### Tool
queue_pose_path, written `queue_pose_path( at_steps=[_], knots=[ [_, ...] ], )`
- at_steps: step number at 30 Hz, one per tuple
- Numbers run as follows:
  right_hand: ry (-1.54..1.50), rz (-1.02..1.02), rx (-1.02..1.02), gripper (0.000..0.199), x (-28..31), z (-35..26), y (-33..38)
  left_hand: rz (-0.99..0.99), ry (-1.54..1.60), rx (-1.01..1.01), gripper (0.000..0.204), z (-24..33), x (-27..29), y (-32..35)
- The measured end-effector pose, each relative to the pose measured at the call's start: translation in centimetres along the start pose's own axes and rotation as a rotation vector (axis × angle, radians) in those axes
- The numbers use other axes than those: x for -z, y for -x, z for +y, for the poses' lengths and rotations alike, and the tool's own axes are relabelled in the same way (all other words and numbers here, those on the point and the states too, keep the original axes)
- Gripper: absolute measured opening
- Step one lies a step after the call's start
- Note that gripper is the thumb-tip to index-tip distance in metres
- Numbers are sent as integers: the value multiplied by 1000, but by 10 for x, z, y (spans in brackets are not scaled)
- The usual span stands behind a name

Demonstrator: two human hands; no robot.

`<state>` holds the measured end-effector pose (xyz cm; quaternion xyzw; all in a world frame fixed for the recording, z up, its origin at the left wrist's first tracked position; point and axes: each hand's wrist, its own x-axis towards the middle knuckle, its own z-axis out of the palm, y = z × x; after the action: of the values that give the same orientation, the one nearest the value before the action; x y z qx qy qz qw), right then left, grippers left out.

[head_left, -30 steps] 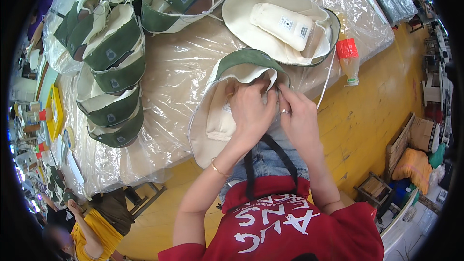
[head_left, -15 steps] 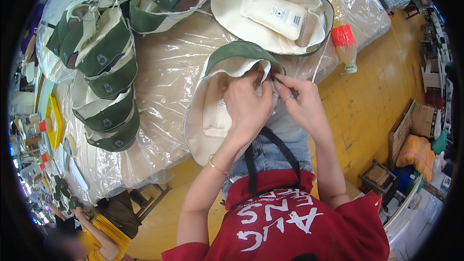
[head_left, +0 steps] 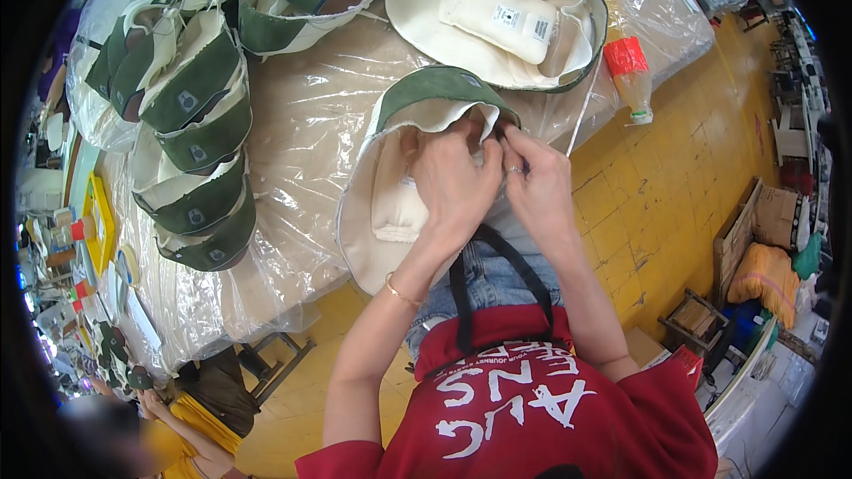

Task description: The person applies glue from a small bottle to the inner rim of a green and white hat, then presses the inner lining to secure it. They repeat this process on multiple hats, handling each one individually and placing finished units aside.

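A bowl-shaped green-and-cream cloth piece [head_left: 355,213] lies at the table's near edge, its green band [head_left: 435,84] facing away from me. Inside it shows a cream pad [head_left: 395,213]. My left hand [head_left: 453,173] reaches into the opening, fingers bent onto the folded cream lining, fingertips partly hidden. At the right end of the same rim, my right hand [head_left: 537,177] pinches the edge close beside the left; a ring is on one finger. Anything small between the fingertips is hidden. Just beyond lies a similar cloth piece [head_left: 417,9] with a labelled cream pad [head_left: 497,22].
Several green-and-cream pieces [head_left: 200,146] are stacked at the left on the plastic-covered table [head_left: 302,151]. A bottle with a red label [head_left: 628,66] lies at the right edge. Yellow floor [head_left: 657,204] shows beyond. Another person in a yellow top [head_left: 209,435] is at lower left.
My right hand has drawn in, its fingers closer together and nearer the left hand at the rim. The left hand keeps its hold. The view has shifted slightly.
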<state>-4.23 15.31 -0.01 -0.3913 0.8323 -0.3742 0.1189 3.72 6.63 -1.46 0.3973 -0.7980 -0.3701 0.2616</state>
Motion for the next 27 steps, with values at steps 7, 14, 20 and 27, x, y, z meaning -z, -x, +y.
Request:
queue_pose_path(
  at_steps=[7,14,20,27],
  knots=[
    [-48,79,4,14,-9,4,1,13,30,-16,26,2,1,-1],
    [26,44,-26,9,-8,4,2,-34,-5,39,26,5,4,0],
    [6,89,4,12,-11,5,2,20,2,-26,25,-1,1,1],
    [-28,129,6,13,-14,8,6,21,55,-61,25,-7,0,0]
  ],
)
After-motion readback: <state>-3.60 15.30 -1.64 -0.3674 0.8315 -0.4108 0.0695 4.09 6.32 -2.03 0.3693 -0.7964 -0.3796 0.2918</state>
